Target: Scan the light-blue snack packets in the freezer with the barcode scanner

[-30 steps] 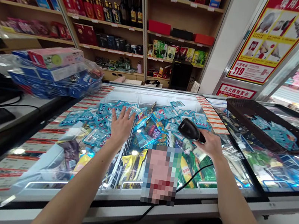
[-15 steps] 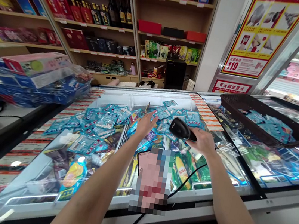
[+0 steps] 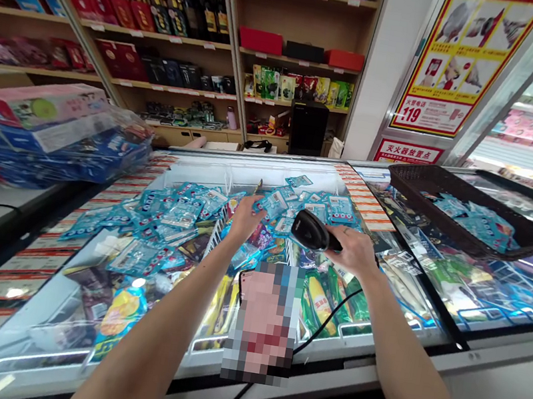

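Note:
In my right hand (image 3: 352, 250) is a black handheld barcode scanner (image 3: 311, 229), its head turned left toward the packets. Its cable (image 3: 335, 315) runs down past my right wrist. My left hand (image 3: 246, 218) is at the left edge of a small blue packet (image 3: 274, 205), thumb and fingers closed on it as far as I can see; the fingertips are partly hidden. Many similar blue packets (image 3: 183, 212) lie loosely spread over the glass top of a freezer chest (image 3: 185, 166). A phone (image 3: 263, 307), its screen blurred out, lies nearer me between my forearms.
To the right, a dark brown plastic tray (image 3: 414, 190) holds more blue packets. Plastic-wrapped boxes (image 3: 53, 139) are stacked at left. Frozen bags (image 3: 319, 295) and white wire baskets (image 3: 215, 235) show under the glass. Behind are shelves (image 3: 298, 60) of boxes and bottles.
My left hand has drawn back slightly to the left, with a blue packet now at its fingers. The scanner has moved slightly left with my right hand; the view has shifted a little too.

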`<state>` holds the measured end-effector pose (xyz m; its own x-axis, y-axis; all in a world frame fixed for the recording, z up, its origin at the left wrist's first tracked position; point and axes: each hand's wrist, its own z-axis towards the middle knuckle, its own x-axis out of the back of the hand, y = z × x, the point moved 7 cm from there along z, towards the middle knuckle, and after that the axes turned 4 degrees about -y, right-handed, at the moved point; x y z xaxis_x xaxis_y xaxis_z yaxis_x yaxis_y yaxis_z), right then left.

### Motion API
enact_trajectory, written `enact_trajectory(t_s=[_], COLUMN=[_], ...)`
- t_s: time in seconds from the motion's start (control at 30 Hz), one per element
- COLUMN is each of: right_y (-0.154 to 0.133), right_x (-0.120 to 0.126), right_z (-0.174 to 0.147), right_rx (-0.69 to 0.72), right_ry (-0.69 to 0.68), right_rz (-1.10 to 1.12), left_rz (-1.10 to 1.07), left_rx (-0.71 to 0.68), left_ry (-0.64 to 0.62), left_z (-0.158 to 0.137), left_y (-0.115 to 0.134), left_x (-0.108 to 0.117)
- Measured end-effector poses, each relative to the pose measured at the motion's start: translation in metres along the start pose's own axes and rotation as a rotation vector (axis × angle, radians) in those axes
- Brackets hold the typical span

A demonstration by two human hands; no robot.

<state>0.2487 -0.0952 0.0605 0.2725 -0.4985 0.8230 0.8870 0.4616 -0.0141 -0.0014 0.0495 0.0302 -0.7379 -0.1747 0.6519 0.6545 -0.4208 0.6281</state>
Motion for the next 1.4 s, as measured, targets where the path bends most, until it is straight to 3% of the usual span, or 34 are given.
enact_trajectory(t_s=[0.13,0.3,0.77,1.4], right_y=[-0.012,-0.028,-0.036,-0.046], right_x=[0.001,0.002,-0.006,-0.008], right_z=[0.0,0.001,0.003,0.007], right_rx=[0.047,0.085,0.064,0.062], right_ry=[0.005,0.01,0.0,-0.016], right_rz=[0.02,0.022,-0.03,-0.077], left_rz=[-0.156,-0.376,-0.173,-0.208], left_rx=[0.03,0.065,0.062,0.068], left_ry=[0.056,0.082,0.062,0.051], left_z=[-0.03,-0.051,-0.046,-0.046], left_y=[-0.014,-0.02,-0.011,-0.012], left_x=[0.03,0.04,0.041,0.039])
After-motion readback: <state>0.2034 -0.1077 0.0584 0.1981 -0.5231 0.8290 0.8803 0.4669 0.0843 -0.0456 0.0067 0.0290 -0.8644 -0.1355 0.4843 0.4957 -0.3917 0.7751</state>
